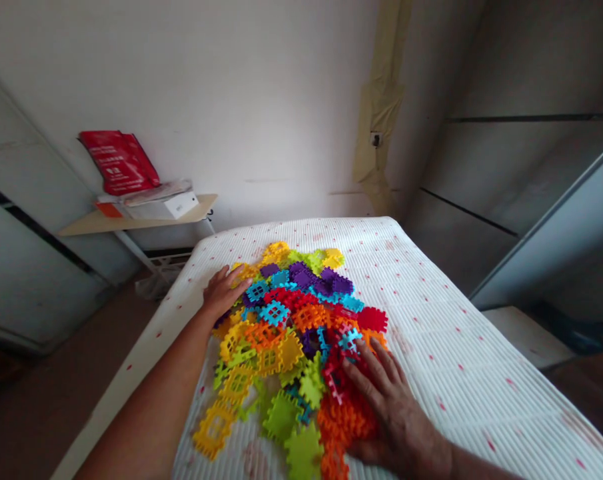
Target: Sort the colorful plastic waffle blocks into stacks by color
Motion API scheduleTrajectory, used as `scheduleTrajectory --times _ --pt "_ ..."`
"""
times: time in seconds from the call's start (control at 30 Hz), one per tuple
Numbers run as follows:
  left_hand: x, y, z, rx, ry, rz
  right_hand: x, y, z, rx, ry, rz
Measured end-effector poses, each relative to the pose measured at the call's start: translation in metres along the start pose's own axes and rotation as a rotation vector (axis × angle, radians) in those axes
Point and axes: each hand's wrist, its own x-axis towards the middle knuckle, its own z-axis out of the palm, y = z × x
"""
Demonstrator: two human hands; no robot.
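A heap of flat plastic building tiles with notched edges spreads over the white cloth; some have window-like openings. My left hand [226, 291] rests at the heap's far left edge, fingers spread, beside a blue window tile [257, 291]. On the near right side my right hand [388, 400] lies over the pile with fingers stretched out, touching red and orange tiles [344, 423]. Green tiles [284, 415] and a yellow window tile [214, 429] lie nearest me. Purple tiles [301, 275] sit toward the back. What is under my right palm is hidden.
The heap lies on a bed-like surface with a dotted white cloth [431, 320]. Behind left, a small table [206, 205] bears a red bag [118, 163] and a white box [174, 205]. A wall with a taped socket [376, 139] stands behind, a cabinet [531, 173] at right.
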Motion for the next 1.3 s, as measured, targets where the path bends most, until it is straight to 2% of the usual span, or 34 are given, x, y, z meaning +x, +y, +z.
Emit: scheduleTrajectory --times 0.13,0.3,0.5,0.7,0.87,0.97,1.03,1.13,1.23,1.3 --pt "0.005 -0.003 0.009 -0.136 -0.095 0.085 0.032 0.014 0.001 0.073 0.052 0.029" --pt "-0.011 0.004 0.005 -0.288 -0.114 0.132 0.076 0.03 0.012 0.203 0.136 0.053" --pt "-0.032 0.019 0.002 -0.437 -0.074 0.072 0.125 0.027 0.031 0.355 0.268 0.088" --pt "-0.04 0.023 0.006 -0.504 -0.078 -0.015 0.166 0.022 0.027 0.539 0.277 0.017" --pt "-0.051 0.031 0.011 -0.489 -0.046 -0.068 0.206 0.004 0.024 0.559 0.263 -0.131" --pt "-0.056 0.038 0.008 -0.342 0.044 -0.082 0.222 -0.009 0.023 0.541 0.273 -0.207" --pt "-0.055 0.039 0.004 -0.232 0.129 -0.087 0.226 -0.008 0.019 0.519 0.32 -0.212" --pt "-0.045 0.027 -0.003 -0.143 0.22 -0.083 0.218 0.022 0.01 0.468 0.405 -0.109" --pt "-0.026 0.006 -0.01 -0.104 0.228 -0.047 0.199 0.083 0.004 0.383 0.446 0.098" --pt "-0.013 -0.008 -0.01 -0.091 0.211 -0.024 0.185 0.127 0.006 0.345 0.476 0.284"
